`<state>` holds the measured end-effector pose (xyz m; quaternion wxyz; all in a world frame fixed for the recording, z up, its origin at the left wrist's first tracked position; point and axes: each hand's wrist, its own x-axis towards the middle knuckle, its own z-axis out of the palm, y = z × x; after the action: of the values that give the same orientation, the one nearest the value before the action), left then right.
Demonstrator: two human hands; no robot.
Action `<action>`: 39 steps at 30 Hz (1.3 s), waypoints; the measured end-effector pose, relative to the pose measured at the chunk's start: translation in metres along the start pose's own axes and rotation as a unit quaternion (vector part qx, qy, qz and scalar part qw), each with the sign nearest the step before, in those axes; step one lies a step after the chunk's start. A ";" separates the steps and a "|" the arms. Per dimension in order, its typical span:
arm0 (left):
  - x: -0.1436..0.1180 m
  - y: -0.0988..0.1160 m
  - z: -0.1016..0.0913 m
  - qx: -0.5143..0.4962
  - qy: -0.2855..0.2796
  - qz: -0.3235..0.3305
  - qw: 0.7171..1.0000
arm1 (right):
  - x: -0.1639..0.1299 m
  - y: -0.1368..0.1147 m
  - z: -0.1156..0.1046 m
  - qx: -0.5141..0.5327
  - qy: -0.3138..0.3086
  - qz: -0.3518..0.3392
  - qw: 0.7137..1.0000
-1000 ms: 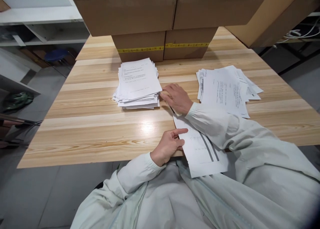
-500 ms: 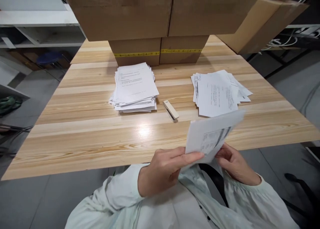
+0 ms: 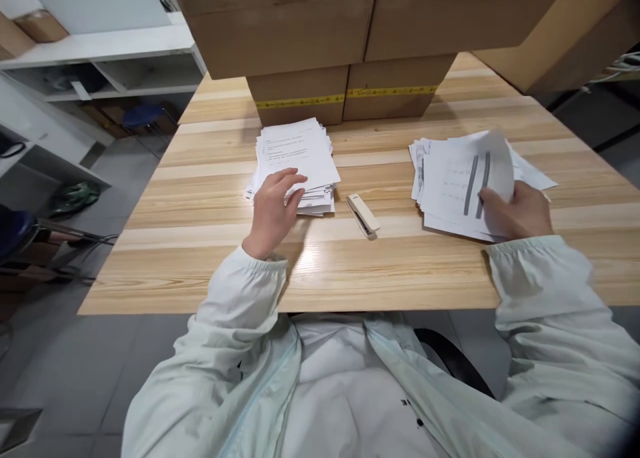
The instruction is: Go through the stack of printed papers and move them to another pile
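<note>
My right hand (image 3: 520, 211) grips printed sheets of paper (image 3: 457, 178) by their right side, thumb on top. These sheets lie over the right-hand pile of papers (image 3: 535, 173), and their far right corner curls up. My left hand (image 3: 277, 205) is at the near edge of the left stack of papers (image 3: 313, 161), fingers apart and slightly bent, with nothing held. Whether its fingertips touch the top sheet I cannot tell. Between the two piles lies a cream stapler (image 3: 363, 215) on the wooden table.
Large cardboard boxes (image 3: 300, 25) are stacked at the back of the wooden table (image 3: 200, 245). Another cardboard box (image 3: 565, 45) stands at the back right. White shelving (image 3: 135, 45) and a blue stool (image 3: 143, 116) are off to the left.
The folded-up sheets held in both hands before my body have gone to the right pile with my right hand. My left hand let go and moved forward-left to the left stack.
</note>
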<state>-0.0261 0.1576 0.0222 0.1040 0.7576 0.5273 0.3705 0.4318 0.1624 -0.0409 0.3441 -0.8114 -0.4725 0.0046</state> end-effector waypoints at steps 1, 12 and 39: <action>0.007 -0.010 0.004 0.017 -0.016 -0.008 1.000 | -0.002 0.000 -0.004 -0.060 0.012 0.010 0.998; 0.026 -0.041 0.023 0.023 -0.077 -0.049 0.996 | -0.057 -0.153 -0.034 0.155 -0.193 -0.273 0.930; 0.071 -0.044 0.026 -0.400 -0.063 -0.271 0.873 | -0.079 -0.284 0.082 0.422 -0.468 0.005 0.776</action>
<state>-0.0284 0.2446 0.0120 0.5272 0.5005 0.5113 0.4583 0.1444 0.2370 0.0312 0.3886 -0.4849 -0.5221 0.5842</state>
